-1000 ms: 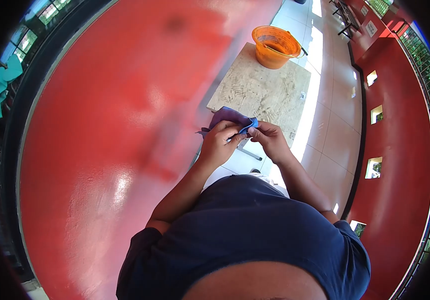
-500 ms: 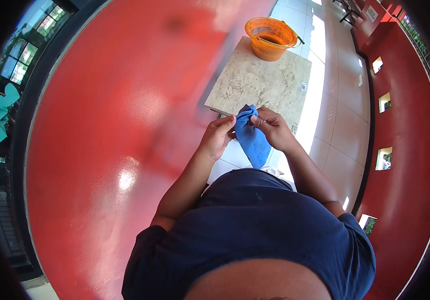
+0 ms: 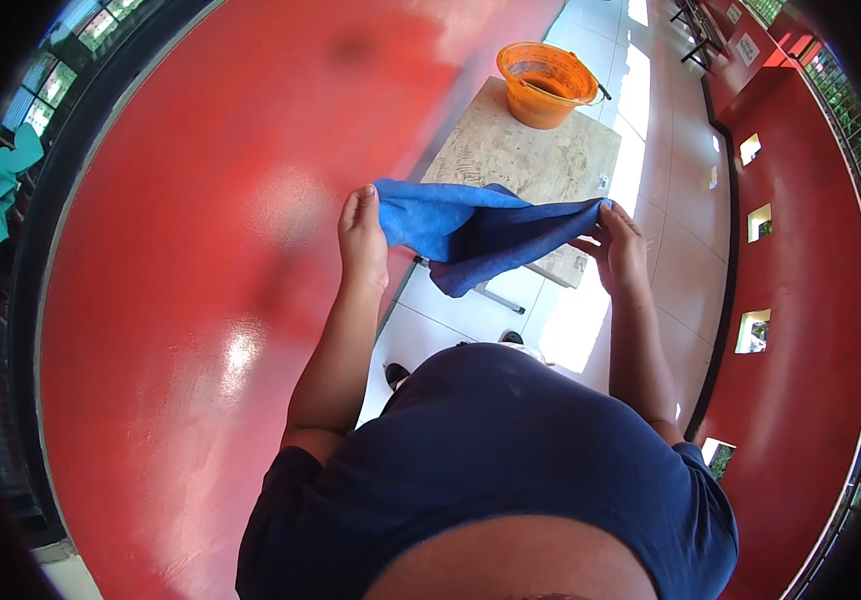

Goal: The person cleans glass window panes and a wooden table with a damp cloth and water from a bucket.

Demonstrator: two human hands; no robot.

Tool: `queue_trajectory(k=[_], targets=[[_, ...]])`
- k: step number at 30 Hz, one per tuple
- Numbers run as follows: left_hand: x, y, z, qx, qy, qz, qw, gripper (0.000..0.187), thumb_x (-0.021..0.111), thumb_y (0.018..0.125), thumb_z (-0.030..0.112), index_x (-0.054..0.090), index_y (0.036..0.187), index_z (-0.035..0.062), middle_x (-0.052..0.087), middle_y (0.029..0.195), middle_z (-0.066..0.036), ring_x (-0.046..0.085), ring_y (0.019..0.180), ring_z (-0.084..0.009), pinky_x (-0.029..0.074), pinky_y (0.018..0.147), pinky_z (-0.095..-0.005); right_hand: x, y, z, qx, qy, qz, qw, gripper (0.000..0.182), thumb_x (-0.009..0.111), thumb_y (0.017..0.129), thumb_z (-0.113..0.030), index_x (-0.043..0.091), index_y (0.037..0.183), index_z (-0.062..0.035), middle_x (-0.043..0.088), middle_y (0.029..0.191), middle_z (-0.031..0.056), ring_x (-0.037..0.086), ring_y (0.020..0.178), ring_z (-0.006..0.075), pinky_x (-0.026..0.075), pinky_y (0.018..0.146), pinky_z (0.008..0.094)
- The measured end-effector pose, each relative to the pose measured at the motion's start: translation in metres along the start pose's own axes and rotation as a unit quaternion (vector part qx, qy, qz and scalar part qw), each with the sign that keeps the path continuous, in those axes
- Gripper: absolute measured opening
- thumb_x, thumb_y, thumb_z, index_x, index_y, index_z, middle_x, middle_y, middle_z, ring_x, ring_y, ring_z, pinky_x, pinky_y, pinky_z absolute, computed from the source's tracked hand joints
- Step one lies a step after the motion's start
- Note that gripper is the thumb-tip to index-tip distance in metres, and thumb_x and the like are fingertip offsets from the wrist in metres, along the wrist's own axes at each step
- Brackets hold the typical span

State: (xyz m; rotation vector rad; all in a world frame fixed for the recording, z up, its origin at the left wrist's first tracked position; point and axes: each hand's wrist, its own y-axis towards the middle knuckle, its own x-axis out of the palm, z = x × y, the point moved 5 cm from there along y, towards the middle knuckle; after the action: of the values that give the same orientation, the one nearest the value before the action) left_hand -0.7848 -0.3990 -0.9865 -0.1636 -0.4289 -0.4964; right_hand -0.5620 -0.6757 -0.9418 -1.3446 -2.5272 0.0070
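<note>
A blue cloth (image 3: 490,225) is stretched sideways in front of my body, its middle sagging in folds, part light blue and part dark. My left hand (image 3: 362,240) pinches its left end, close to the red wall. At the other end, my right hand (image 3: 618,245) grips a corner between thumb and fingers. Beyond the cloth, an orange bucket (image 3: 542,88) with a wire handle stands on the far part of a worn, stained table (image 3: 520,150). The cloth hides the table's near edge in part.
A glossy red wall (image 3: 200,300) runs along my left. On the right is a low red wall (image 3: 800,300) with small square openings. Sunlight falls on the white tiled floor (image 3: 665,180). A dark bench (image 3: 698,35) stands far ahead.
My hands, close together on the bunched cloth before, have moved apart to left and right. The cloth has opened out between them instead of hanging down.
</note>
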Motion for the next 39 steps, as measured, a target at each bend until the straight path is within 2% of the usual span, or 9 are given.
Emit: queue_trajectory(k=[3, 7, 9, 15, 21, 24, 26, 35, 39], targets=[[-0.01, 0.015, 0.056, 0.125, 0.092, 0.054, 0.986, 0.03, 0.053, 0.105, 0.032, 0.062, 0.105, 0.0027, 0.058, 0.095, 0.002, 0.05, 0.093, -0.0082, 0.042, 0.086, -0.0264, -0.018, 0.002, -0.038, -0.046, 0.018, 0.021, 0.999, 0.023, 0.046, 0.102, -0.021, 0.06, 0.107, -0.0045, 0.066, 0.093, 0.0047, 0.064, 0.081, 0.0152, 0.053, 0.078, 0.0339], [-0.015, 0.038, 0.091, 0.141, 0.078, 0.038, 0.986, 0.03, 0.056, 0.103, 0.031, 0.066, 0.102, 0.0022, 0.061, 0.096, 0.001, 0.052, 0.093, -0.007, 0.043, 0.085, -0.0259, -0.027, 0.01, -0.071, -0.085, 0.083, 0.042, 0.992, 0.023, 0.045, 0.1, -0.02, 0.058, 0.109, -0.0032, 0.063, 0.093, 0.007, 0.062, 0.079, 0.0174, 0.055, 0.075, 0.0363], [-0.003, 0.035, 0.104, 0.164, 0.105, 0.029, 0.98, 0.03, 0.058, 0.102, 0.03, 0.067, 0.103, 0.0018, 0.064, 0.1, 0.0, 0.054, 0.096, -0.0077, 0.044, 0.087, -0.0263, -0.031, 0.017, -0.079, -0.098, 0.045, 0.035, 0.994, 0.024, 0.045, 0.1, -0.019, 0.058, 0.111, -0.002, 0.063, 0.093, 0.0077, 0.062, 0.08, 0.0176, 0.056, 0.073, 0.0368], [-0.007, 0.061, 0.086, 0.062, -0.024, -0.031, 0.997, 0.035, 0.06, 0.101, 0.031, 0.064, 0.116, -0.0006, 0.068, 0.113, -0.008, 0.064, 0.104, -0.0169, 0.05, 0.093, -0.0332, -0.041, 0.026, -0.087, -0.095, -0.012, 0.028, 0.995, 0.026, 0.043, 0.102, -0.026, 0.057, 0.112, -0.007, 0.063, 0.092, 0.0041, 0.065, 0.081, 0.0163, 0.056, 0.072, 0.0356], [0.003, 0.047, 0.105, 0.004, -0.028, -0.048, 0.998, 0.031, 0.068, 0.096, 0.025, 0.066, 0.113, -0.0008, 0.067, 0.114, -0.007, 0.063, 0.103, -0.0144, 0.051, 0.09, -0.032, -0.042, 0.021, -0.096, -0.083, 0.015, 0.049, 0.995, 0.023, 0.052, 0.099, -0.017, 0.062, 0.113, -0.0008, 0.063, 0.092, 0.0059, 0.062, 0.081, 0.015, 0.052, 0.072, 0.0291], [0.016, 0.04, 0.12, 0.084, 0.03, -0.133, 0.987, 0.028, 0.071, 0.094, 0.019, 0.066, 0.113, -0.0014, 0.068, 0.111, -0.007, 0.063, 0.1, -0.0127, 0.051, 0.087, -0.0296, -0.039, 0.028, -0.104, -0.11, 0.04, 0.045, 0.992, 0.023, 0.055, 0.098, -0.017, 0.063, 0.113, -0.0005, 0.064, 0.093, 0.0056, 0.062, 0.081, 0.0143, 0.05, 0.076, 0.0264], [0.018, 0.045, 0.123, 0.105, 0.053, -0.14, 0.983, 0.026, 0.072, 0.093, 0.016, 0.066, 0.112, -0.0016, 0.068, 0.109, -0.006, 0.063, 0.098, -0.0117, 0.05, 0.086, -0.0276, -0.034, 0.027, -0.11, -0.11, 0.035, 0.054, 0.992, 0.023, 0.056, 0.098, -0.017, 0.064, 0.112, -0.0003, 0.065, 0.093, 0.0056, 0.062, 0.082, 0.014, 0.049, 0.077, 0.0253], [0.007, 0.038, 0.098, 0.179, 0.058, -0.092, 0.978, 0.014, 0.066, 0.096, 0.009, 0.065, 0.108, 0.001, 0.068, 0.101, -0.003, 0.06, 0.095, -0.0082, 0.046, 0.087, -0.0241, -0.058, 0.009, -0.101, -0.122, -0.087, 0.068, 0.986, 0.023, 0.054, 0.101, -0.019, 0.065, 0.113, -0.0022, 0.067, 0.093, 0.0032, 0.064, 0.086, 0.0117, 0.054, 0.076, 0.0294], [0.01, 0.025, 0.099, 0.21, 0.054, -0.075, 0.973, 0.015, 0.065, 0.096, 0.007, 0.064, 0.109, 0.0003, 0.067, 0.099, -0.002, 0.059, 0.094, -0.0079, 0.046, 0.088, -0.0248, -0.073, 0.01, -0.094, -0.203, -0.18, 0.087, 0.959, 0.021, 0.056, 0.102, -0.019, 0.067, 0.111, -0.0046, 0.069, 0.096, 0.0039, 0.066, 0.09, 0.0126, 0.053, 0.08, 0.029]])
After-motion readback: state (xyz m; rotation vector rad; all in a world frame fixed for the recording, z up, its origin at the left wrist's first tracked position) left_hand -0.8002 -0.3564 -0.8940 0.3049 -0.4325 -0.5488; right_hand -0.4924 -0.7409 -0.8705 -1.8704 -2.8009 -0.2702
